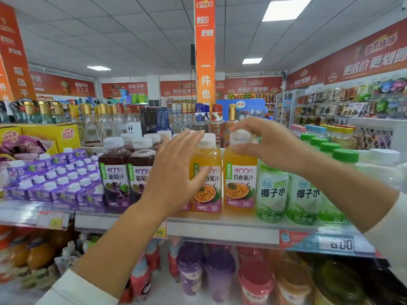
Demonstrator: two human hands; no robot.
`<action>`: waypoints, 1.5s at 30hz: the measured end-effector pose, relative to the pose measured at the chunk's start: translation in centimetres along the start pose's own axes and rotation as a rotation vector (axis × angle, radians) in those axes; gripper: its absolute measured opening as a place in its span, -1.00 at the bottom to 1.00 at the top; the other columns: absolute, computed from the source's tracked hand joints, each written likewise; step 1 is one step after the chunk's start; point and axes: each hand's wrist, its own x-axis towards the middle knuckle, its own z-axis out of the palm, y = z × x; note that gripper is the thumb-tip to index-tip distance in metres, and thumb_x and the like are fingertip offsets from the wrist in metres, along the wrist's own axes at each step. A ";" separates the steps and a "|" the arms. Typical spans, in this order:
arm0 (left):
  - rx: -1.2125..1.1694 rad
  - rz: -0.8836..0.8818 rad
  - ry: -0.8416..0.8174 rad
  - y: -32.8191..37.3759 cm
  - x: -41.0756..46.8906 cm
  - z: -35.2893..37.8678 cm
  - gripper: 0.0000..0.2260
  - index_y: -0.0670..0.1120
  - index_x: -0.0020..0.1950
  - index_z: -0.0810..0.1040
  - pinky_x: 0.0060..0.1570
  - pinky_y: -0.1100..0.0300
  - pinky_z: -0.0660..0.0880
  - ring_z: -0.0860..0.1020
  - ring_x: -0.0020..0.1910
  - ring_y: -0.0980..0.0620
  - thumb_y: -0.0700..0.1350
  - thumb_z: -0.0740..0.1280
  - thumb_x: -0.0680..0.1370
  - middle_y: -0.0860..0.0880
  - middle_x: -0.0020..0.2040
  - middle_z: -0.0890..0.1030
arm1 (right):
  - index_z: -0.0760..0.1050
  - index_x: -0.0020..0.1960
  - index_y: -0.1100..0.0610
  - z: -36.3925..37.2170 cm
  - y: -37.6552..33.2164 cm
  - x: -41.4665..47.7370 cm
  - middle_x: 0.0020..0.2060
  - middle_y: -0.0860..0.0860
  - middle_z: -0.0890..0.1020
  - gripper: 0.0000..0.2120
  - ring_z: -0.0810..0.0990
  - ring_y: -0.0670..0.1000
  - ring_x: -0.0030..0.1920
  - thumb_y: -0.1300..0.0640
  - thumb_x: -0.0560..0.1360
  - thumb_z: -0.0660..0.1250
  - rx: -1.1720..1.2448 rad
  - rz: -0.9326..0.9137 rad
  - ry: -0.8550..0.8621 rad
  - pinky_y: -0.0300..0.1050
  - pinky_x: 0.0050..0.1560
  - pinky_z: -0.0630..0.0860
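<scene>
The right juice bottle [240, 179], orange with a passion-fruit label, stands at the front edge of the top shelf [220, 230], just beside its twin, the left juice bottle [207, 159]. The right hand [271, 144] comes over from the right and pinches the white cap [240, 137] between thumb and curled fingertips. The left hand [176, 172] is spread, fingers straight, in front of the left juice bottle and partly covering its label; whether the palm touches it cannot be told. The work looks like straightening or lifting out the front row. To do it well, I would grip lower on the neck rather than only the cap, lift straight up so the neighbours are not knocked, and let the flat left hand steady the twin. Left of the pair stand dark grape juice bottles [114, 172], and further left small purple cartons [55, 183]; to the right, green coconut water bottles [272, 190] nearly touch the held bottle. Price tags [337, 244] run along the shelf lip, with blurred drinks on the shelf below. Far behind are glass bottles [44, 113], an orange pillar [204, 51], red wall banners and ceiling lights [286, 8].
</scene>
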 end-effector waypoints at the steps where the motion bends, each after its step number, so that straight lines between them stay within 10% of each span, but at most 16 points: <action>1: -0.054 -0.022 0.020 0.5 -0.9 -0.2 -0.39 0.00 0.55 0.23 0.52 -0.08 0.14 0.22 0.51 0.08 0.19 0.22 0.55 0.03 0.50 0.35 | 0.47 0.20 -0.15 0.0 -0.6 -0.7 0.08 -0.16 0.59 -0.69 0.58 -0.14 0.06 0.00 0.49 0.42 0.097 -0.027 0.080 -0.21 0.04 0.55; 6: -0.435 -0.152 -0.185 2.5 -6.7 -0.4 -0.33 0.33 0.53 0.02 0.39 0.21 0.26 0.27 0.44 0.29 0.31 0.25 0.49 0.33 0.45 0.31 | 0.49 0.05 -0.03 0.5 -3.5 -3.1 -0.04 0.07 0.66 -0.85 0.67 0.15 -0.04 0.14 0.53 0.39 0.480 -0.055 0.270 0.18 0.02 0.60; 13: -1.204 -0.628 -0.550 4.8 -14.4 0.3 -0.26 0.23 0.48 0.19 -0.01 0.31 0.54 0.61 0.14 0.21 -0.13 0.51 0.46 0.20 0.22 0.61 | 0.50 0.00 0.11 6.5 -3.8 -6.8 -0.23 0.00 0.70 -0.88 0.69 0.00 -0.24 0.26 0.50 0.39 0.811 0.221 0.220 -0.09 -0.19 0.59; 17: -1.196 -0.785 -0.498 5.3 -18.4 0.5 -0.27 0.22 0.41 0.25 -0.07 0.41 0.52 0.61 0.10 0.27 -0.19 0.52 0.39 0.27 0.14 0.64 | 0.54 -0.07 0.05 10.8 -3.0 -9.3 -0.14 0.12 0.69 -0.88 0.65 0.06 -0.14 0.24 0.49 0.41 0.868 0.321 0.187 0.04 -0.01 0.52; 28: -1.194 -0.928 -0.485 4.9 -23.5 -0.5 -0.33 0.24 0.37 0.31 -0.02 0.28 0.57 0.63 0.12 0.17 -0.14 0.52 0.38 0.28 0.13 0.63 | 0.50 0.07 0.06 15.5 -2.6 -12.5 -0.13 -0.04 0.72 -0.85 0.69 -0.04 -0.20 0.08 0.53 0.38 0.865 0.483 0.050 -0.16 -0.28 0.61; 40: -1.408 -1.083 -0.570 4.1 -25.2 -1.4 -0.27 0.05 0.37 0.40 -0.08 0.02 0.63 0.65 0.04 -0.11 0.12 0.58 0.27 -0.07 0.16 0.66 | 0.51 0.15 0.09 17.2 -1.4 -15.1 0.05 0.14 0.68 -0.71 0.65 0.13 -0.08 0.16 0.43 0.36 1.404 0.559 0.106 0.07 -0.11 0.48; 45: -1.161 -1.023 -0.651 4.9 -25.1 -0.9 -0.28 0.19 0.36 0.35 0.06 0.10 0.61 0.64 0.11 0.06 0.12 0.57 0.27 0.15 0.17 0.63 | 0.53 0.14 -0.04 17.4 -1.9 -15.7 0.11 0.08 0.67 -0.83 0.59 0.18 0.03 0.14 0.59 0.27 1.240 0.526 0.010 0.27 -0.06 0.40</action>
